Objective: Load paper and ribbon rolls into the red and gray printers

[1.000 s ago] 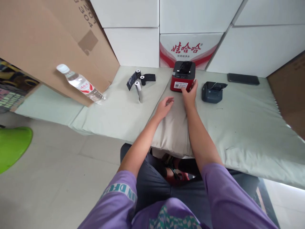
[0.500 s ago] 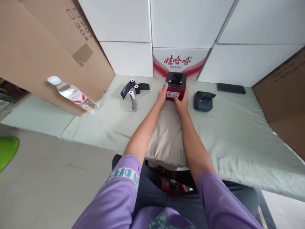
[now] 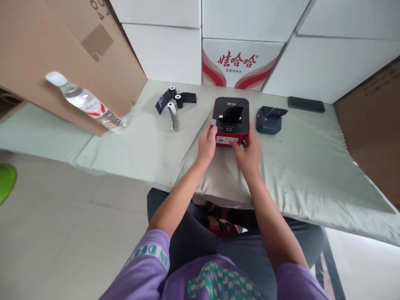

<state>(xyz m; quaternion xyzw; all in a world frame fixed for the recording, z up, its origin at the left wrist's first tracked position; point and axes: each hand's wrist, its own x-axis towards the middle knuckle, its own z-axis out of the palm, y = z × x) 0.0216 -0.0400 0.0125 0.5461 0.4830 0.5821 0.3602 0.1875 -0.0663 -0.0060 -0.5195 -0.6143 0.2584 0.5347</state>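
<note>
A small red and black label printer (image 3: 231, 121) sits on the pale green cloth (image 3: 312, 158) in front of me. My left hand (image 3: 206, 143) grips its left front corner. My right hand (image 3: 248, 151) holds its front right side, fingers against the white label on the front face. Left of the printer lie a white paper roll (image 3: 172, 112) and two black rolls (image 3: 175, 97) with loose black strips.
A dark grey printer (image 3: 270, 119) stands just right of the red one, and a black phone (image 3: 306, 104) lies behind it. A water bottle (image 3: 85, 102) leans at the left by a cardboard box (image 3: 62, 54). White cartons (image 3: 250, 25) wall the back.
My left hand joined the right on the red printer, and both hands drew it from the back wall toward me.
</note>
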